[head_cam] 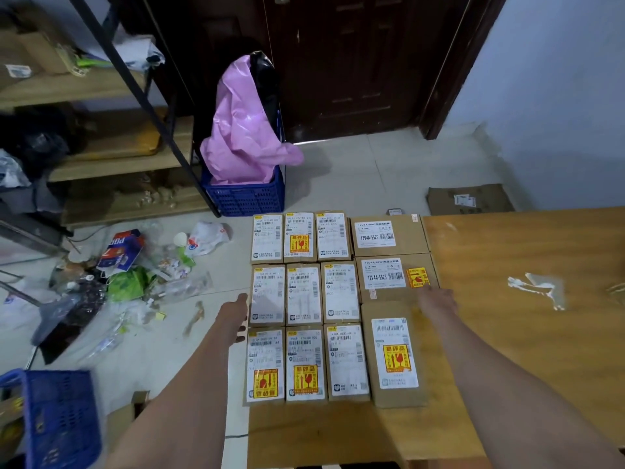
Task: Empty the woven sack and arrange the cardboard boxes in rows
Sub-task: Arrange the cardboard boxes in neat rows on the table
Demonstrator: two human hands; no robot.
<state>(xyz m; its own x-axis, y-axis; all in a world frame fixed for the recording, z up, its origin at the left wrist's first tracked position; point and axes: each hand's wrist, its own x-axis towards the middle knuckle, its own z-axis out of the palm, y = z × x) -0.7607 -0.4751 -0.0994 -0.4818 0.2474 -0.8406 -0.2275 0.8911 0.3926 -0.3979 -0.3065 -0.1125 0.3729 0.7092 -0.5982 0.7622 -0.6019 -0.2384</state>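
I see 12 brown cardboard boxes (304,294) with white labels, some with yellow stickers, in 3 rows on the wooden worktop (524,282). My left hand (236,316) touches their left edge, fingers straight; right hand (436,299) rests flat on them.

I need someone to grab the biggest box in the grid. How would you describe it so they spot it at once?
Find the flattened cardboard sheet on the floor, where labelled boxes lie in rows. Go to the rightmost column, nearest row: the large box sits just beyond the right hand. It is longer than its neighbours and is the only one in that column lying lengthwise with an upright white label.
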